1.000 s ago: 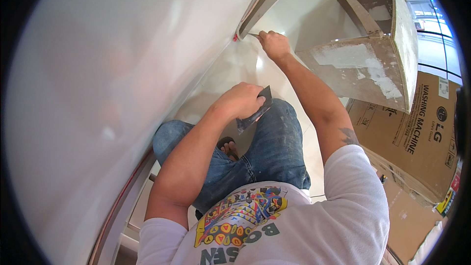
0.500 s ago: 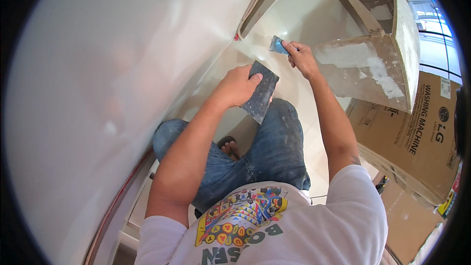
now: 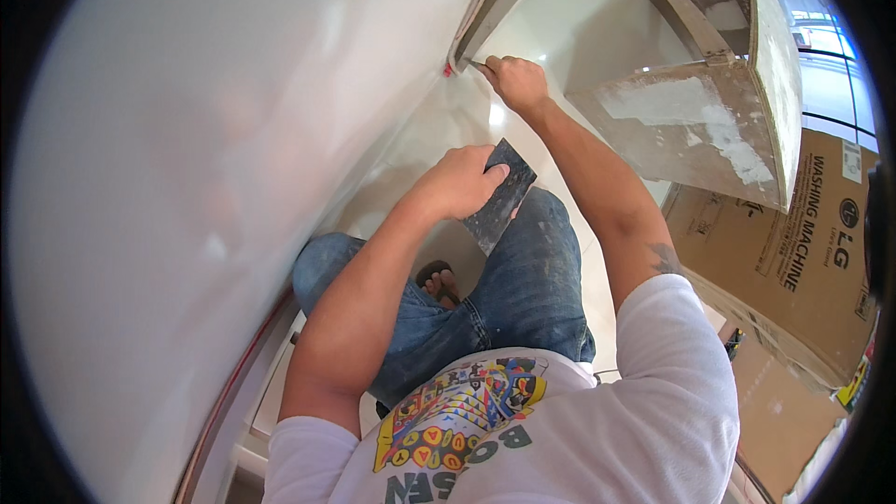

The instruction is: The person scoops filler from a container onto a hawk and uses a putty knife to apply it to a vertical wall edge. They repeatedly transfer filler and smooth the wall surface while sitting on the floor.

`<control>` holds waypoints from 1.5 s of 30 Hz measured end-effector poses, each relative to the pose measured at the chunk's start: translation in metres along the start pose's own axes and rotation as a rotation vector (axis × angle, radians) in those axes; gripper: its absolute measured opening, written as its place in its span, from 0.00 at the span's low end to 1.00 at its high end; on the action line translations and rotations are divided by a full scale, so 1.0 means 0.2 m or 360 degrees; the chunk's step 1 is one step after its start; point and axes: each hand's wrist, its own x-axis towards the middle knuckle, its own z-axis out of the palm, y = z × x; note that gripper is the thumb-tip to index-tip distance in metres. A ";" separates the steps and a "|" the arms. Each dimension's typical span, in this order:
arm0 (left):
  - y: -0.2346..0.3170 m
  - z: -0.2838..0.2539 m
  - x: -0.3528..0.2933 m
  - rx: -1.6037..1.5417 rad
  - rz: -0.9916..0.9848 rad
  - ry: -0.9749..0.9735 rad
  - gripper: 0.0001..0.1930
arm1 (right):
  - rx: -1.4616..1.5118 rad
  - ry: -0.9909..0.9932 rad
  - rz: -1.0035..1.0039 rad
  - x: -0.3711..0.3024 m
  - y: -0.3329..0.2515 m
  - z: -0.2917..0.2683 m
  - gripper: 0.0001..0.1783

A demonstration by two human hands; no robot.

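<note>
My left hand (image 3: 461, 183) grips a dark, speckled rectangular plate (image 3: 498, 211), its thumb lying over the top face, just above my bent knee. Farther ahead, my right hand (image 3: 518, 82) is closed around a putty knife (image 3: 480, 66), now seen nearly edge-on, with most of it hidden by the fingers. The knife's tip is at the lower end of a brownish trim strip (image 3: 499, 0) beside the pale wall (image 3: 187, 177); I cannot tell whether it touches. A small red piece (image 3: 448, 69) shows at that strip's end.
On the right stands an open, plaster-smeared box-like board structure (image 3: 635, 121). Behind it lies a large brown cardboard carton (image 3: 747, 243). The pale wall runs close along my left side. A glossy light floor (image 3: 597, 271) lies around my legs.
My right hand has moved forward and left, bringing the putty knife to the trim's end and turning its blade edge-on. My left hand and the plate have shifted slightly right and nearer me.
</note>
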 end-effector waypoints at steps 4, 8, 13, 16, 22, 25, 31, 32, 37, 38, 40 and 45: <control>0.01 -0.01 -0.01 -0.0018 -0.0005 0.0014 0.19 | -0.0023 -0.0069 0.0133 0.00 0.00 -0.02 0.17; 0.03 -0.04 -0.02 -0.0064 -0.0021 0.0041 0.20 | 0.0045 -0.0091 0.0319 -0.12 0.03 -0.06 0.17; 0.03 -0.04 0.01 -0.0252 -0.0010 0.0278 0.21 | 0.1564 -0.0061 0.1111 -0.38 0.18 -0.31 0.20; 0.06 -0.04 0.02 -0.0969 -0.0066 0.0329 0.21 | 0.3046 -0.0137 0.1000 -0.62 0.24 -0.52 0.14; 0.13 -0.05 -0.04 -0.1701 0.0098 -0.0035 0.25 | 0.2963 -0.0466 0.1220 -0.81 0.09 -0.36 0.13; 0.12 -0.06 -0.05 -0.1687 0.0149 -0.0161 0.26 | 0.3113 0.0004 0.1618 -0.69 -0.08 -0.12 0.17; 0.07 -0.01 -0.01 -0.1554 0.0152 -0.0272 0.24 | 0.3979 0.0501 0.1244 -0.39 -0.52 0.19 0.23; 0.07 0.00 -0.01 -0.1493 0.0157 -0.0273 0.23 | 0.3418 0.0470 0.1779 -0.20 -0.52 0.24 0.21; 0.08 0.00 -0.02 -0.1331 0.0114 -0.0295 0.24 | 0.3613 0.0480 0.1792 0.04 -0.52 0.39 0.16; 0.09 0.00 -0.02 -0.1345 0.0126 -0.0309 0.24 | 0.3650 0.0500 0.1848 0.06 -0.51 0.39 0.15; 0.09 0.00 -0.02 -0.1370 0.0138 -0.0333 0.24 | 0.3973 0.0578 0.1831 0.07 -0.50 0.39 0.15; 0.09 -0.01 -0.02 -0.1321 0.0102 -0.0302 0.24 | 0.4573 0.0837 0.1923 0.12 -0.50 0.39 0.14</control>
